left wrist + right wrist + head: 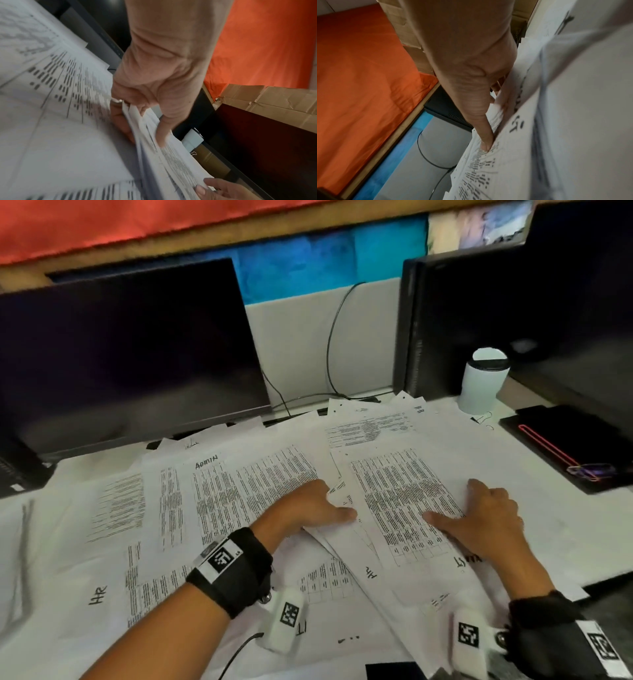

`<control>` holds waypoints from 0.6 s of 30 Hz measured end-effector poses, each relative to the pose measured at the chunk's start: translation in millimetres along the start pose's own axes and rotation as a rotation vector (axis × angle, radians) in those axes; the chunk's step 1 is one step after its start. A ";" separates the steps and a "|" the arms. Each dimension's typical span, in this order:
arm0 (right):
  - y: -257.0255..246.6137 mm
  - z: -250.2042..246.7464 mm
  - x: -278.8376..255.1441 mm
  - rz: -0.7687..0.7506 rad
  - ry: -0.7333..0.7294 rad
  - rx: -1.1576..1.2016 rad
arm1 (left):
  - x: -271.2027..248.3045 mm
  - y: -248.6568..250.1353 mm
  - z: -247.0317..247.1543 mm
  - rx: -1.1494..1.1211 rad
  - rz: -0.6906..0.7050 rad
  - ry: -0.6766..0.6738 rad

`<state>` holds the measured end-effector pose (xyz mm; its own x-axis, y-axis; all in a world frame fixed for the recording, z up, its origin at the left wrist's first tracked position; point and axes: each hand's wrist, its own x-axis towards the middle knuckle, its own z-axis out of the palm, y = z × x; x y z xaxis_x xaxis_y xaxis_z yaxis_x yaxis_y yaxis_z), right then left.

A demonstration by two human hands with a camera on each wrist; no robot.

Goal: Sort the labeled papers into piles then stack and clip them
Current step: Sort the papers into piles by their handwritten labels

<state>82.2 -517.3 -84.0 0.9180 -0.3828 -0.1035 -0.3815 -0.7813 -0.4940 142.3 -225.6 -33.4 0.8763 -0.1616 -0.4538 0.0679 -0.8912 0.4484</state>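
Note:
Printed sheets with handwritten labels cover the desk in the head view: an "Admin" sheet (206, 465), an "HR" sheet (97, 594) at the near left, and others underneath. In the middle lies a paper stack (404, 491) whose top sheet is a dense table. My left hand (329, 505) grips its left edge; in the left wrist view the thumb (161, 135) lies on top and the fingers (120, 121) curl beneath the stack (171, 159). My right hand (455, 508) holds the right edge, thumb (486, 142) pressed on the top sheet (513, 155) near an "IT" label (517, 124), fingers tucked under.
A dark monitor (120, 354) stands at the back left and a black computer tower (462, 320) at the back right. A white cup (483, 381) sits beside it. A black notebook (565, 440) with coloured paper clips (589, 470) lies at the right edge. A cable (334, 337) hangs behind.

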 end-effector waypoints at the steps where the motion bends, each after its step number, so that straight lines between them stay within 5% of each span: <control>1: 3.0 -2.1 1.7 -0.001 -0.011 0.052 | 3.5 -3.2 2.5 -0.012 -0.011 0.010; 10: 21.6 -21.6 -0.6 -0.012 0.183 0.448 | 1.6 -47.9 -1.1 -0.337 -0.116 0.029; 18: 20.8 -22.6 -10.6 0.050 0.048 0.508 | -5.1 -75.6 -0.9 -0.751 -0.139 0.034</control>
<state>62.1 -540.6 -73.7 0.8895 -0.4450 -0.1035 -0.3126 -0.4276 -0.8482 133.2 -157.0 -64.3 0.8491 -0.0450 -0.5263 0.4744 -0.3731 0.7973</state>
